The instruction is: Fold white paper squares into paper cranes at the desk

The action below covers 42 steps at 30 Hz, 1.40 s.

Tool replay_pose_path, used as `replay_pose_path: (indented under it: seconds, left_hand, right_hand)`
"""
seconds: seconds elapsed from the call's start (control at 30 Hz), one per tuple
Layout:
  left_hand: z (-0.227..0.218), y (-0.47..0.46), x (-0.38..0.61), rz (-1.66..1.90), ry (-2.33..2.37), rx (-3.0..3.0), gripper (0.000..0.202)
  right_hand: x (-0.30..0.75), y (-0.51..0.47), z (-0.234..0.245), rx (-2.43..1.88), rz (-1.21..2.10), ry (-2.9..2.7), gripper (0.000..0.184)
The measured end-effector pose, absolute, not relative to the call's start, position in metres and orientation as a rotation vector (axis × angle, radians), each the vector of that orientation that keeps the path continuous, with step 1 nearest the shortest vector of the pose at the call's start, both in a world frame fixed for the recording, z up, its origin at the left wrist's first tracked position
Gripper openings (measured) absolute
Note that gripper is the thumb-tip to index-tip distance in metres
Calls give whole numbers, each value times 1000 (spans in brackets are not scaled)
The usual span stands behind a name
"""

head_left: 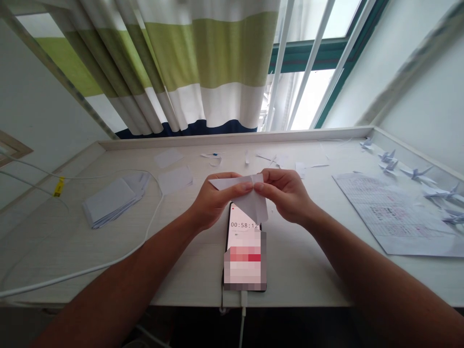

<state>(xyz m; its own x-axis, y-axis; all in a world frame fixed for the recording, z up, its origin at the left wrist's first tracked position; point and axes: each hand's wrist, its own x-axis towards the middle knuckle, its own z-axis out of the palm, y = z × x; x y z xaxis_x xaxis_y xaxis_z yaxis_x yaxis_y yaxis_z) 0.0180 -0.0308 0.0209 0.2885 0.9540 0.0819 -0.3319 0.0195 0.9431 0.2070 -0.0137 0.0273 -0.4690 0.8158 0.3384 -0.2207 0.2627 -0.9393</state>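
A folded piece of white paper [250,203] is held up over the desk between both hands. My left hand [213,200] pinches it from the left, thumb on top near the middle crease. My right hand [286,193] grips it from the right, its thumb tip almost meeting the left one. One pointed corner of the paper sticks out to the left and another part hangs down. Just below lies a phone [244,241] showing a running time display, its top partly covered by the paper. The fingers behind the paper are hidden.
A stack of white paper [112,200] lies left, with loose sheets [176,180] beyond it. Paper scraps [275,159] are scattered at the back. Several folded paper cranes [416,173] line the right edge, beside a printed sheet [391,212]. A white cable [119,258] crosses the left side.
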Motion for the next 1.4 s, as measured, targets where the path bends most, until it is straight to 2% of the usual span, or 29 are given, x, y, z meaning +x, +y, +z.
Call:
replay_pose_path:
  seconds: [0.37, 0.6, 0.83, 1.1, 1.4]
  left_hand:
    - [23, -37, 22, 1208, 625, 1100, 17]
    - [20, -34, 24, 1284, 690, 1109, 21]
    - [22, -31, 17, 1298, 703, 1151, 22]
    - [14, -29, 19, 1212, 641, 1180, 32]
    - [19, -33, 26, 1307, 611, 1128, 28]
  right_hand:
    - [201, -25, 34, -489, 1278, -1586, 27]
    - [201, -20, 30, -506, 1396, -1483, 34]
    - [203, -17, 29, -526, 1493, -1483, 33]
    - [203, -19, 31, -535, 1373, -1511, 32]
    - [195, -24, 27, -490, 1281, -1478, 30]
